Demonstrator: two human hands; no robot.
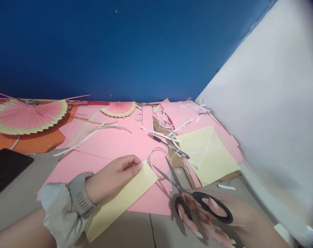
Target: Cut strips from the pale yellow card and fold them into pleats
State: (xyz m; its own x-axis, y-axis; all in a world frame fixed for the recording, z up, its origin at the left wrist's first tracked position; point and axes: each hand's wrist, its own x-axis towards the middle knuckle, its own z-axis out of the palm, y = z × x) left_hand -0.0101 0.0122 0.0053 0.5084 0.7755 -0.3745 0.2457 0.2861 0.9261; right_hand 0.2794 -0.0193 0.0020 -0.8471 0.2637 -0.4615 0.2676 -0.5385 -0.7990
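Note:
My left hand (117, 177) pinches a long strip of pale yellow paper (130, 198) near its far end. A grey watch and a light scrunchie sit on that wrist. My right hand (205, 213) has its thumb and fingers through the black handles of a pair of scissors (179, 186). The blades are spread apart and point up and left, just right of the yellow strip's end. A thin curled white strip (149, 159) loops between the strip's end and the blades. Pink paper sheets (115, 141) lie underneath.
Pleated pink, green and yellow paper fans (30, 117) lie at the left and back. A pen (169, 146), a yellow sheet (210, 155) and several paper scraps (94, 132) lie ahead. A black flat object (9, 168) is at left. Blue and white walls bound the workspace.

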